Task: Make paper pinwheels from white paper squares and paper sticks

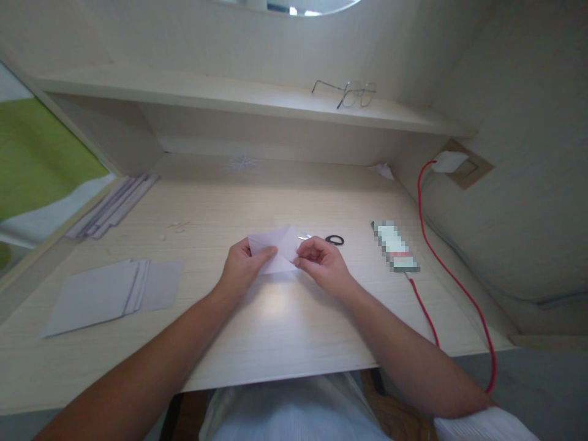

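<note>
A: What are the hands doing with that sheet?

B: Both are gripping a small folded piece of white paper over the pale desk. The left hand is pinching the paper's left edge, thumb lying on top and the other fingers curled underneath, closed tightly on it.

A: And the other one?

B: The right hand is nipping the right corner between thumb and forefinger, the fingertips pressed narrowly together on the paper. The remaining fingers are curling loosely inward, touching nothing I can make out.

A: Where is the paper sitting against the fingers?

B: It is spanning the gap between the two thumbs, its peak pointing away beyond the fingertips, its lower edge resting near the desk; whether it is touching the surface, I cannot tell.

A: Anything close by?

B: Scissors are lying just beyond the right knuckles. A phone on a red cable is lying farther right of that hand. A stack of paper sheets is lying well left of the left fingers.
</note>
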`<state>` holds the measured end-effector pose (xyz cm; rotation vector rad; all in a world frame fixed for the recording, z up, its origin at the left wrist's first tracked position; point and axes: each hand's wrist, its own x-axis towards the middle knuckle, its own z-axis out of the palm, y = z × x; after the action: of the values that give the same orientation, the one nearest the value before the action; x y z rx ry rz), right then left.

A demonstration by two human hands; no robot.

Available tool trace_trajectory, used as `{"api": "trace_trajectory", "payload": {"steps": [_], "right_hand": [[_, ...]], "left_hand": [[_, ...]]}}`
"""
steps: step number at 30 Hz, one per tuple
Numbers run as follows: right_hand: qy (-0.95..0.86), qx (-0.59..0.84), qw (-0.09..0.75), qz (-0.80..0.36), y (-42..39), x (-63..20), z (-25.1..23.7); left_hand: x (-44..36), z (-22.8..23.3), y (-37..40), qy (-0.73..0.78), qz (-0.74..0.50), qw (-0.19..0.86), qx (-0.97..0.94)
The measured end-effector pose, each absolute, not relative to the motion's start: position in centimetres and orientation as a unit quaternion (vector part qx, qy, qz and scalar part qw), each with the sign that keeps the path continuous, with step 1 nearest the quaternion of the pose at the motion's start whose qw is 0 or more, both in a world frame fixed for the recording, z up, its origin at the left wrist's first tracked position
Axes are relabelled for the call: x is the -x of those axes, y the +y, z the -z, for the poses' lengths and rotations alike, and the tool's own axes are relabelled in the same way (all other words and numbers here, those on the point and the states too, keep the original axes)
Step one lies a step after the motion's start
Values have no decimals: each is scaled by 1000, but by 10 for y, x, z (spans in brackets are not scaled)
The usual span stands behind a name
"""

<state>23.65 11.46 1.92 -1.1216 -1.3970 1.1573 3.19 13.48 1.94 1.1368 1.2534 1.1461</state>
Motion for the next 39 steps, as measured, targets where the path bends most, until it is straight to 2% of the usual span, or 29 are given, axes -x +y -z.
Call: {"api": "trace_trajectory", "payload": {"steps": [12,18,24,32,39], "right_hand": [[-566,434,477,-513,114,-236,-21],[-549,464,536,-443,115,-240,-26],[-572,451,537,-425,116,-242,-25],[-494,455,537,-510,113,-233,-24],[-469,430,539,-552,108,-227,-24]], "left_hand": [[-35,-18,133,515,-489,522,-473],[-34,-17,132,498,-459,553,-485],[-29,-18,132,492,-410,564,-521],[-34,-28,134,422,-540,608,-401],[-36,-27,130,441,-470,644,-412]]}}
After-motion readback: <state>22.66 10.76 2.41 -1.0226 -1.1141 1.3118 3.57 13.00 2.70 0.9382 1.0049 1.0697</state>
